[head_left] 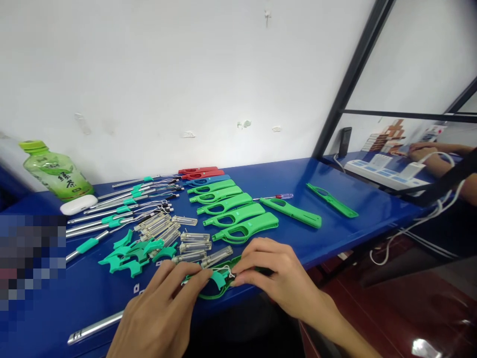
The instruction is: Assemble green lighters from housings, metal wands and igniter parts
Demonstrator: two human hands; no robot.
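A green handle shell lies open at the table's front edge, with a teal trigger piece and white wires in it. My left hand is closed on the left part of this shell, its thumb and fingers at the teal piece. From the right, my right hand pinches at the ends of the white wires, over the shell's middle. A metal tube sticks out to the left from beneath my left hand.
Teal triggers, clear lighter tanks and metal rods lie left. Green handles, red handles, a screwdriver and loose shells sit farther back. A bottle stands back left; a frame post rises right.
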